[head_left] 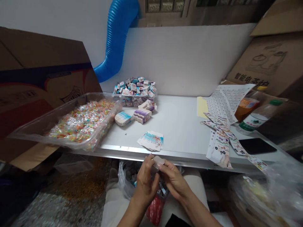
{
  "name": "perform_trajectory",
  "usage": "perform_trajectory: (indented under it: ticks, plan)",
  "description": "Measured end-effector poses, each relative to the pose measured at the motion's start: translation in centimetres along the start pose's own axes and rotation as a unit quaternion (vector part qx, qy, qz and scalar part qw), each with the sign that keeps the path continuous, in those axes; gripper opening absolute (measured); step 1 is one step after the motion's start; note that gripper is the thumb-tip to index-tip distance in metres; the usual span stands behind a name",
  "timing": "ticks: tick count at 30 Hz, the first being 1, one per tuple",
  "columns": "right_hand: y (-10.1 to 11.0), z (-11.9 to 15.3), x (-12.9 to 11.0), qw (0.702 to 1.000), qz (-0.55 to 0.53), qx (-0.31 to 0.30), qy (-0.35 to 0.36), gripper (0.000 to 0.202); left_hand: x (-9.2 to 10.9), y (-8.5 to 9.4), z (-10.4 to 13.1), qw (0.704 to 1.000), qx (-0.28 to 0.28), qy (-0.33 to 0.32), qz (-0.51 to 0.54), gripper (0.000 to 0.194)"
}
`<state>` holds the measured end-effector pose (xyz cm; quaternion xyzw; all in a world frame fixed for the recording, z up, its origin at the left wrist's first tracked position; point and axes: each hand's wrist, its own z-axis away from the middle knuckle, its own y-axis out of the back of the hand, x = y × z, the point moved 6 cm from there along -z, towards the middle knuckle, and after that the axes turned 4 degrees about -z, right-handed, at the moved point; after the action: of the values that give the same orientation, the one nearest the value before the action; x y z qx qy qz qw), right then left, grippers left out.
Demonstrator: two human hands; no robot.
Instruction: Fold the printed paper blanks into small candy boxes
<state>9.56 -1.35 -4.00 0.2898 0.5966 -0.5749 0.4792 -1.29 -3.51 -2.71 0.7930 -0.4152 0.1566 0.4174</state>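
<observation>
My left hand [146, 177] and my right hand [175, 179] meet over my lap, just in front of the table edge. Between their fingertips is a small piece of greyish cardboard [158, 160], its plain side showing. Both hands are closed on it. Just beyond them, on the table, lies a fanned pile of flat printed card pieces [151, 140] in white and blue. Below the hands, an open plastic bag [125, 179] on my lap holds small things that are partly hidden. Something red [155, 209] shows under my wrists.
A clear tray [94, 138] of wrapped colourful pieces overhangs the table's left. Behind stand a tub of small printed boxes [134, 90] and card stacks [123, 118]. On the right are printed sheets [221, 101], sticker strips [219, 148], bottles [255, 121] and a black phone [257, 146].
</observation>
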Motion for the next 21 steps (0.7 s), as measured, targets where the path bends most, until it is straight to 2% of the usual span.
perform_trajectory:
  ticks: [2,4,6,11,13,15,17,19,21]
  plan:
    - [-0.2,0.4,-0.4,0.993,0.1,0.031,0.056,0.029,-0.1,-0.2,0.2,1.0,-0.011,-0.003,-0.006,0.043]
    - [-0.6,0.9,-1.4,0.966,0.22,0.039,0.128,0.03,-0.1,-0.3,0.3,1.0,-0.024,0.004,0.0,0.043]
    - [-0.9,1.3,-2.0,0.943,0.284,0.037,0.167,0.032,0.0,-0.3,0.2,0.999,-0.036,0.005,0.003,0.044]
    - [-0.3,1.1,-2.0,0.931,0.329,0.065,0.143,0.032,-0.1,-0.4,0.7,0.999,-0.042,0.014,-0.025,0.051]
    - [-0.3,1.1,-2.1,0.908,0.384,0.074,0.151,0.032,-0.4,-0.7,1.0,0.998,-0.045,0.006,-0.048,0.054]
    - [-0.7,1.4,-2.4,0.858,0.471,0.074,0.193,0.032,-0.5,-1.0,1.2,0.996,-0.048,-0.014,-0.068,0.054]
    - [-1.5,2.0,-2.7,0.79,0.555,0.056,0.255,0.035,-0.7,-1.0,1.4,0.995,-0.047,-0.03,-0.081,0.056]
    - [-2.2,2.7,-2.8,0.728,0.611,0.033,0.309,0.039,-0.6,-0.9,1.4,0.994,-0.05,-0.044,-0.09,0.057]
    - [-2.6,3.2,-2.7,0.684,0.642,0.017,0.347,0.043,-0.4,-0.8,1.4,0.993,-0.062,-0.048,-0.093,0.058]
